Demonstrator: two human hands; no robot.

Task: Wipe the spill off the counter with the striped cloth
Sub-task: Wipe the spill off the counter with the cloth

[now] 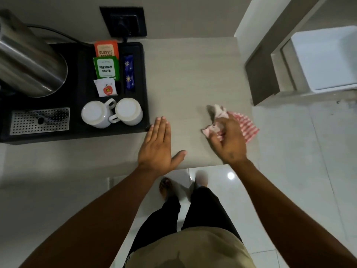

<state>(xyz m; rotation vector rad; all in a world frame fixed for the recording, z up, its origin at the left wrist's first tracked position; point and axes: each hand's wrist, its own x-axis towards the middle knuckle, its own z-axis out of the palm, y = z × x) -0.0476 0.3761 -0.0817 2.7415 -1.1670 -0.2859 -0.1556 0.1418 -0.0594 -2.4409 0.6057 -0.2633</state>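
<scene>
Right hand [228, 141] grips crumpled striped cloth [245, 126] (red-white) on counter [183, 78].

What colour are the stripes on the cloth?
Red and white stripes on the cloth, seen in the head view.

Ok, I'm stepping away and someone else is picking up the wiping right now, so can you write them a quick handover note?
Left hand: open, flat on the counter near the front edge, holding nothing.
Right hand: on the striped cloth, which is bunched near the counter's right edge; the grip is blurred.
The black tray with the kettle, tea sachets and two upturned cups sits to the left, clear of the cloth.
Done: cloth is on the counter, by the right hand.
Left: no spill is visible on the bare counter; check under the cloth, then finish wiping.
</scene>
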